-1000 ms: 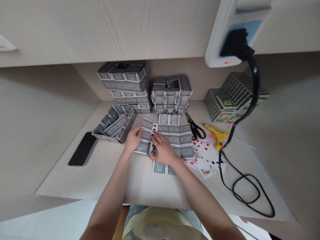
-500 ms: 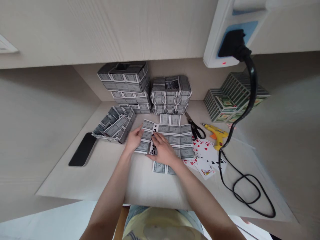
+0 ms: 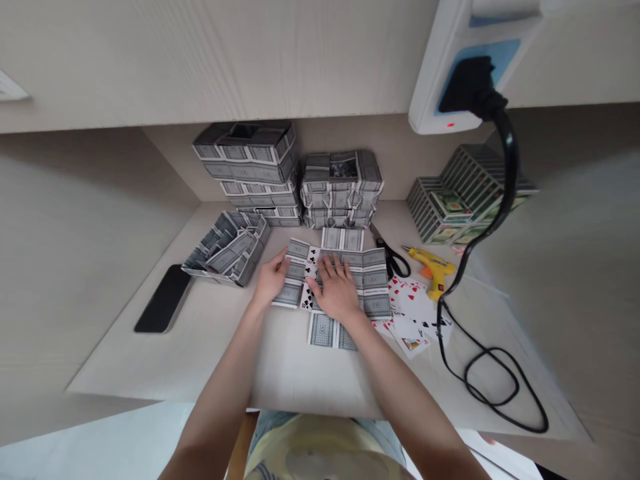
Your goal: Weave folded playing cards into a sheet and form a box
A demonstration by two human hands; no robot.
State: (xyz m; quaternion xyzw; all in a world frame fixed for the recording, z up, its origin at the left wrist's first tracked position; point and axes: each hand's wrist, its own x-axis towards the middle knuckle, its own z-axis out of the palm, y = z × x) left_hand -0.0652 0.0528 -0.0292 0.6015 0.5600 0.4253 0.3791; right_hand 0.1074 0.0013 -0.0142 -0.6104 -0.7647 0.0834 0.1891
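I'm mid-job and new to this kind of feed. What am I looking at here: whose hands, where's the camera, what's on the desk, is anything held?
There is no machine: a person works with bare hands, and the one camera sits on their head, looking forward and down. The left hand rests on the left edge of a flat sheet of joined playing cards; the right hand lies spread flat on its middle. Neither hand lifts anything. Behind stand stacks of card boxes, with another card box lying at the left. Also on the desk: a phone, scissors, a yellow glue gun, loose face-up cards and a black cable.
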